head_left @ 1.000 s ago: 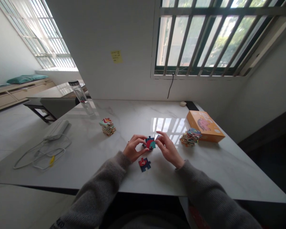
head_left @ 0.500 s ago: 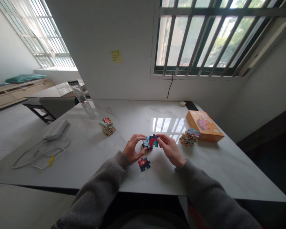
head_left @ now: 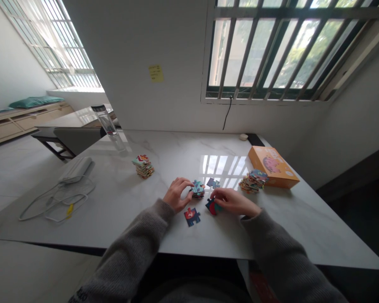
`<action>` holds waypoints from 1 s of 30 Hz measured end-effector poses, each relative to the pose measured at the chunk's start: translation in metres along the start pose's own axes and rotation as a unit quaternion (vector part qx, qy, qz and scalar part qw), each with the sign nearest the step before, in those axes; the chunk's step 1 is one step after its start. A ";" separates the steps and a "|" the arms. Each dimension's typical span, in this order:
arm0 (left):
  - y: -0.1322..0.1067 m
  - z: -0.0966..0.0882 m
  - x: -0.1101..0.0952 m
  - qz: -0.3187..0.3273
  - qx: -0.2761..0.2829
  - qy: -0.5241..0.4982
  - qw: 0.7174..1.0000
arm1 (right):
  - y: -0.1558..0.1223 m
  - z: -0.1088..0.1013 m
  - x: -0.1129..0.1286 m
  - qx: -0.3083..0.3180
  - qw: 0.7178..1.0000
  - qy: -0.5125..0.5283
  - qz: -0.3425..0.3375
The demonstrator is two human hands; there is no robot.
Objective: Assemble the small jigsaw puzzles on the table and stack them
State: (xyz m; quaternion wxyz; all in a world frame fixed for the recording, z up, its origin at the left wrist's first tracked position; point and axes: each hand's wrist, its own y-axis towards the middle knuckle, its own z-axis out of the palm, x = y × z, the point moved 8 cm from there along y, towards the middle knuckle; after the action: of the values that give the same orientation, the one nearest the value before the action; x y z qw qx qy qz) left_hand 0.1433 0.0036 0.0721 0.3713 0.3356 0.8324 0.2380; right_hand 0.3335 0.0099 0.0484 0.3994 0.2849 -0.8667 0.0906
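My left hand (head_left: 177, 195) has its thumb and fingers around the left side of a small stack of jigsaw puzzle pieces (head_left: 198, 188), light blue on top. Pinched in my right hand (head_left: 235, 202) is a dark blue puzzle piece with a red curve (head_left: 212, 207), low over the table right of the stack; whether it touches the table I cannot tell. Closer to me lies a single puzzle piece in red and dark blue (head_left: 192, 216). Behind my right hand, a blue-grey puzzle piece (head_left: 213, 183) rests on the table.
Two taller stacks of puzzle pieces stand apart, one at the left (head_left: 143, 166) and one at the right (head_left: 253, 182) by an orange box (head_left: 273, 166). Farther left are a white cable (head_left: 52, 218), a white device (head_left: 77, 169) and a clear bottle (head_left: 105, 120).
The red-curved puzzle piece has moved from in front of the small stack to the right and towards me in my right hand. The blue-grey piece behind is now visible. My left hand stays at the stack.
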 end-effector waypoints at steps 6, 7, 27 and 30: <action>-0.002 0.014 0.015 -0.024 0.036 0.019 0.999 | 0.002 0.008 -0.004 -0.011 0.993 -0.114 -0.011; -0.002 0.015 0.016 -0.028 0.037 0.013 0.999 | 0.003 0.006 -0.002 -0.030 0.992 -0.121 -0.017; -0.002 -0.005 -0.025 0.030 -0.017 -0.103 0.994 | 0.012 0.020 0.026 -0.129 0.943 0.305 -0.018; -0.006 -0.004 -0.030 0.021 -0.006 -0.094 0.995 | 0.010 0.025 0.030 -0.118 0.937 0.327 -0.019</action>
State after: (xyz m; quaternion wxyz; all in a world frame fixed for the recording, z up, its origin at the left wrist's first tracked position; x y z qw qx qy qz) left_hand 0.1531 -0.0231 0.0842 0.4445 0.3718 0.7852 0.2184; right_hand 0.2964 -0.0036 0.0548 0.6934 0.2065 -0.6870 0.0682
